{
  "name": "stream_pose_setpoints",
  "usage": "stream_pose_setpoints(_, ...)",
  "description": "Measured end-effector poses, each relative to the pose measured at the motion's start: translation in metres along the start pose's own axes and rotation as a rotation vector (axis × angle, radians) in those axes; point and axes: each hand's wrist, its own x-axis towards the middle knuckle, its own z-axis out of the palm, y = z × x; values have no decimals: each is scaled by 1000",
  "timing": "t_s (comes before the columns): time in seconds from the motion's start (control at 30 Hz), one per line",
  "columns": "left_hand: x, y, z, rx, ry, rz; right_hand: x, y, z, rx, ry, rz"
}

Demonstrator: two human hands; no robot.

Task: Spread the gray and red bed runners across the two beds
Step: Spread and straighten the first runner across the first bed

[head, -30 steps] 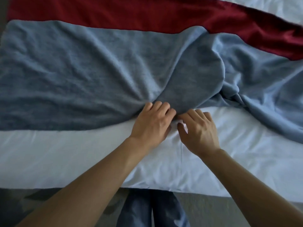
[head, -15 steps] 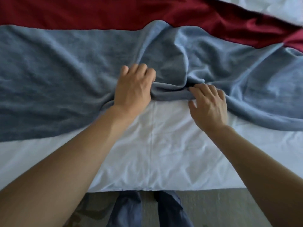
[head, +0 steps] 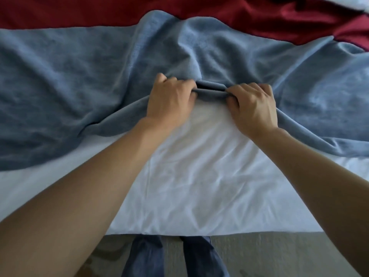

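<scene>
Both grips — left hand (head: pixel 169 100) and right hand (head: pixel 254 105) — clench the near edge of the gray runner (head: pixel 79 80), bunched mid-bed on the white sheet (head: pixel 199 176) beside the red runner (head: pixel 239 15), presumably to reposition it.

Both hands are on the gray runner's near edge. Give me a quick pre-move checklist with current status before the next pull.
1. Left hand grips the gray runner edge: ok.
2. Right hand grips the same edge: ok.
3. Gray runner lying flat: not ok, bunched and creased around the hands.
4. Near edge straight: not ok, it arches away, baring the white sheet.
5. Red runner flat: not ok, rumpled at right.
6. Runner ends: cannot tell, out of frame.
</scene>
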Motion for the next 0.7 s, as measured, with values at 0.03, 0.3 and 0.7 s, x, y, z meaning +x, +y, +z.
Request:
stream_pose_setpoints(0.03, 7, -1, 0, -33, 5, -40, 6, 1, 1, 26, 3, 20)
stream_pose_setpoints(0.3, 25, 14, 6, 179, 64, 76, 16, 12, 9, 2, 27, -41)
stream_pose_setpoints(0.7, 27, 15, 17, 272, 49, 142, 12, 30, 7, -126, 28, -11)
